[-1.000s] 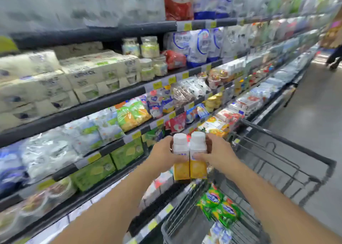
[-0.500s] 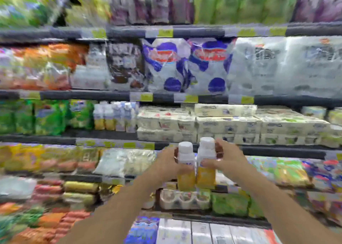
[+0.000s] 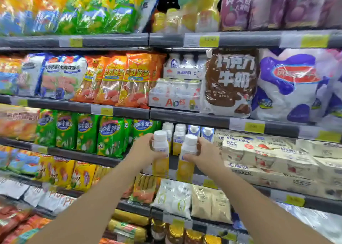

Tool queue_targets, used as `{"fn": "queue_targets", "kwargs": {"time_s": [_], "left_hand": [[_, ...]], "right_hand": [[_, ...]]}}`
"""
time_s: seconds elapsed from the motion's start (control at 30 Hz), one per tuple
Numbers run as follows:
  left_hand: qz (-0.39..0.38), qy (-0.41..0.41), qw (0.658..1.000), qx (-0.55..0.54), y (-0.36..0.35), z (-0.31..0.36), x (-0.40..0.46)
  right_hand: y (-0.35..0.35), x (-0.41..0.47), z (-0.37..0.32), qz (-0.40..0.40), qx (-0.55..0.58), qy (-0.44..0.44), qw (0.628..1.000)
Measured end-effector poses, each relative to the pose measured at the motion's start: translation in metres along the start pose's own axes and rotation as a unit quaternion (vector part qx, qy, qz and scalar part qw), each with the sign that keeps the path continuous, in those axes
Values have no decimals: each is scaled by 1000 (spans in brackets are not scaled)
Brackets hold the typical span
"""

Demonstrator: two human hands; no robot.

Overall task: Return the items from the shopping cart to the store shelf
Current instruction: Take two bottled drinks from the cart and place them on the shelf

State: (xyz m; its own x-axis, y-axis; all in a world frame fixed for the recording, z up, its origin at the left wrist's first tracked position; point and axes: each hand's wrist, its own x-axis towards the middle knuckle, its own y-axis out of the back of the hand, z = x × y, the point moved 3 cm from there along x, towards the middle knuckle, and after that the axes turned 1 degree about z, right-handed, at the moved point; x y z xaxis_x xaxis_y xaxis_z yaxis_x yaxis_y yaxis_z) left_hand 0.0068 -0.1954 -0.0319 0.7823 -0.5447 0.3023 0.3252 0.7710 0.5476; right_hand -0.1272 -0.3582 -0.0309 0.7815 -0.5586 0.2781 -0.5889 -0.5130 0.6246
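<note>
I hold two white-capped bottles with yellow lower labels, one in each hand. My left hand (image 3: 142, 150) grips the left bottle (image 3: 160, 151) and my right hand (image 3: 205, 154) grips the right bottle (image 3: 187, 158). Both stand upright, a small gap apart, in front of the third shelf (image 3: 194, 118) down. Just behind them on that shelf stand matching bottles (image 3: 178, 137) and blue-topped cartons (image 3: 200, 131). The shopping cart is out of view.
Green snack bags (image 3: 109, 134) fill the shelf left of the bottles; cream yoghurt multipacks (image 3: 268, 156) are stacked to the right. Above sit orange sausage packs (image 3: 127, 81), AD milk packs (image 3: 174, 95) and large milk bags (image 3: 231, 82). Lower shelves hold pouches and jars.
The view has swung left along the shelves and closer to them. My hands have moved apart, separating the two bottles, and have reached toward the matching bottles on the shelf.
</note>
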Motion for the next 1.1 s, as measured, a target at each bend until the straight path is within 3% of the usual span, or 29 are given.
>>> {"fn": "queue_targets", "kwargs": {"time_s": [0.37,0.6,0.77,1.1], "left_hand": [[-2,5,1000,4,-23,-52,102],[-10,-7,1000,25,-33,-64,112],[-71,17,993,88,-40,-77,108],[-72,5,995,75,-43,-85,104]], "right_hand": [[-60,85,11,46,-47,-40,997],[-67,85,19,77,1,-40,996],[-78,78,35,58,-50,-89,993],[-95,80,37,76,-57,-104,990]]}}
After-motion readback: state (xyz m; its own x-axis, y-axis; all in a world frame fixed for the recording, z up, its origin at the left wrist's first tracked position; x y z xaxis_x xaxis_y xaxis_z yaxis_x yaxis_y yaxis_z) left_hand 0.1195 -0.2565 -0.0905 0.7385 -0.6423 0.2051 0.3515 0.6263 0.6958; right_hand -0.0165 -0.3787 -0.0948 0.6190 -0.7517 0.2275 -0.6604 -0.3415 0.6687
